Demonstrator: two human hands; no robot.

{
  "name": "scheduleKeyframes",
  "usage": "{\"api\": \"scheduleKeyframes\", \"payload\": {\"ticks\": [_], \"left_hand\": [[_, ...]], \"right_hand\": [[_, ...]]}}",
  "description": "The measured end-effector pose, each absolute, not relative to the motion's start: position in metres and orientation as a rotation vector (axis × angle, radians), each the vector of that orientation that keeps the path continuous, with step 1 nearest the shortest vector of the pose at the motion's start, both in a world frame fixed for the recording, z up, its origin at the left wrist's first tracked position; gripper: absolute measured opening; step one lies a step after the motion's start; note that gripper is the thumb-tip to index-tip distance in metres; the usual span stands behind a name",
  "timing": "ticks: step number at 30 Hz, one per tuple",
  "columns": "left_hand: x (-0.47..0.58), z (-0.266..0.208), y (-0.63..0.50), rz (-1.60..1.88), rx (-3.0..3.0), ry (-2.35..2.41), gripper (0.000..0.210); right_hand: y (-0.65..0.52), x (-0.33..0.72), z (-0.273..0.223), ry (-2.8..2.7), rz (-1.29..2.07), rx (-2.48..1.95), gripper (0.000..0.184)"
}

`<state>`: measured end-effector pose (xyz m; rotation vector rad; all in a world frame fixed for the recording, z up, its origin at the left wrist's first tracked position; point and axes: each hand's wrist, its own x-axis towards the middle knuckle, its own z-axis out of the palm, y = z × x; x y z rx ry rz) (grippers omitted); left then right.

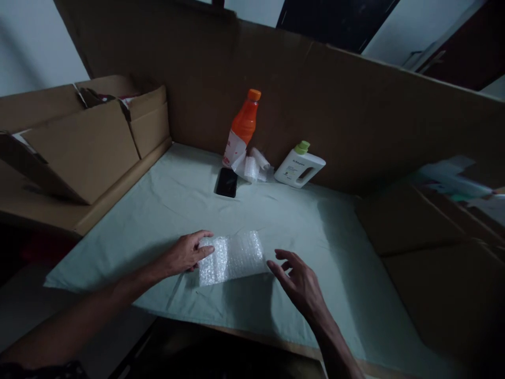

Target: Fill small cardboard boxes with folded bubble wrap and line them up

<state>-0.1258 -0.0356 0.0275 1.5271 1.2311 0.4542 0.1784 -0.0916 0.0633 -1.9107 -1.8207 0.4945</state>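
Observation:
A flat, roughly rectangular piece of bubble wrap (pixel 236 257) lies on the pale green cloth near the table's front. At its left end my left hand (pixel 188 253) pinches the edge, thumb on top and the other fingers partly hidden behind it. Just off the right end, my right hand (pixel 298 279) hovers with thumb and fingers apart and nothing between them. Whether anything is wrapped inside the bubble wrap cannot be made out.
Toward the back stand an orange bottle (pixel 243 123) and a white jug with a green cap (pixel 299 167). Between them sits crumpled bubble wrap (pixel 254 166), with a black phone (pixel 226 182) in front. Cardboard boxes flank the cloth at left (pixel 87 147) and right (pixel 426 263); a cardboard wall (pixel 335 100) rises behind.

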Motion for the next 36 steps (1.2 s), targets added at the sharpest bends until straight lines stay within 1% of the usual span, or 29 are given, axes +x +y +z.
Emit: {"api": "scheduleKeyframes", "payload": {"ticks": [2, 3, 5, 8, 11, 15, 20, 22, 25, 27, 30, 32, 34, 36], "left_hand": [[-0.124, 0.032, -0.040, 0.458, 1.830, 1.365, 0.047], [-0.121, 0.035, -0.043, 0.468, 1.994, 1.428, 0.044], [-0.110, 0.040, -0.049, 0.501, 2.282, 1.491, 0.041], [-0.086, 0.039, -0.053, 0.521, 2.600, 1.288, 0.043], [-0.067, 0.025, -0.050, 0.417, 2.705, 0.999, 0.043], [-0.066, 0.008, -0.043, 0.277, 2.662, 0.941, 0.044], [-0.072, 0.005, -0.043, 0.298, 2.617, 0.993, 0.048], [-0.073, 0.005, -0.045, 0.376, 2.531, 1.133, 0.055], [-0.073, 0.004, -0.044, 0.463, 2.354, 1.324, 0.074], [-0.073, 0.005, -0.041, 0.487, 2.239, 1.348, 0.079], [-0.071, 0.013, -0.034, 0.531, 2.044, 1.373, 0.075], [-0.068, 0.019, -0.028, 0.535, 1.902, 1.374, 0.064], [-0.063, 0.027, -0.019, 0.517, 1.780, 1.329, 0.050], [-0.053, 0.037, -0.005, 0.536, 1.729, 1.260, 0.044]], "right_hand": [[-0.077, 0.169, 0.056, -1.824, 0.571, -1.986, 0.056], [-0.070, 0.164, 0.052, -1.827, 0.587, -2.028, 0.057], [-0.059, 0.158, 0.046, -1.838, 0.584, -2.114, 0.054], [-0.052, 0.157, 0.039, -1.844, 0.560, -2.177, 0.049], [-0.053, 0.161, 0.033, -1.824, 0.577, -2.180, 0.049], [-0.054, 0.163, 0.028, -1.791, 0.562, -2.195, 0.046], [-0.051, 0.167, 0.025, -1.789, 0.574, -2.163, 0.028], [-0.050, 0.170, 0.026, -1.823, 0.574, -2.123, 0.022], [-0.054, 0.173, 0.030, -1.902, 0.576, -2.018, 0.017], [-0.059, 0.173, 0.035, -1.957, 0.534, -1.890, 0.015], [-0.069, 0.175, 0.044, -2.009, 0.362, -1.597, 0.014], [-0.071, 0.180, 0.049, -2.021, 0.271, -1.467, 0.015], [-0.064, 0.190, 0.054, -2.035, 0.243, -1.452, 0.015], [-0.045, 0.203, 0.061, -2.054, 0.210, -1.485, 0.015]]}}
